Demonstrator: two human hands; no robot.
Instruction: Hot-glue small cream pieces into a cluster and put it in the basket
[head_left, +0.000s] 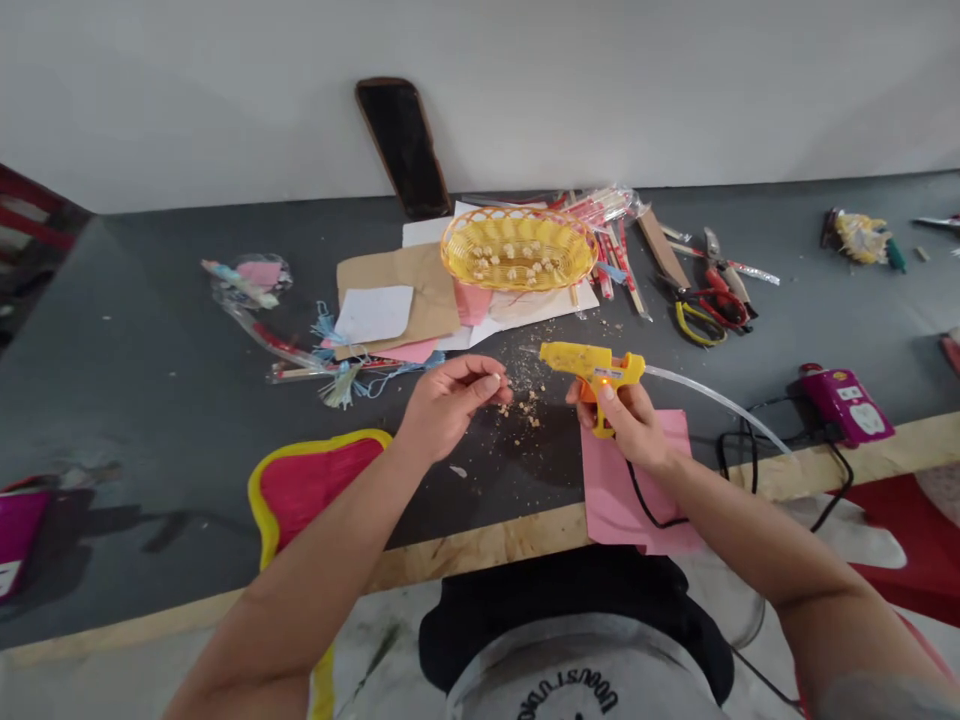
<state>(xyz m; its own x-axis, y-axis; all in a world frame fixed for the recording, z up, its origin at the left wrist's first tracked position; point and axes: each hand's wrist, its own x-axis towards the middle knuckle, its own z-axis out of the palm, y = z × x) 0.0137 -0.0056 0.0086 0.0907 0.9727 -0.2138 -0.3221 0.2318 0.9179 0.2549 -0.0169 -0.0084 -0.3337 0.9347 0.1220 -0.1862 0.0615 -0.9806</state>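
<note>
A yellow hot glue gun (577, 360) is gripped in my right hand (630, 415), its nozzle pointing left and a small orange light glowing on its side. A clear glue stick (720, 400) trails out of its back. Left of the nozzle, my left hand (457, 400) is closed in a pinch; whatever lies between the fingertips is too small to make out. Tan crumbs (529, 410) are scattered on the table between the two hands. Beyond them stands a yellow woven basket (517, 215) with several small tan pieces inside.
A phone (403, 145) leans on the wall. Papers (375, 312), blue tassels (330, 330) and wrapped sticks lie around the basket. Pliers (699, 325) rest to the right. A purple power socket box (847, 405) with black cable sits near the edge, beyond pink paper (675, 440).
</note>
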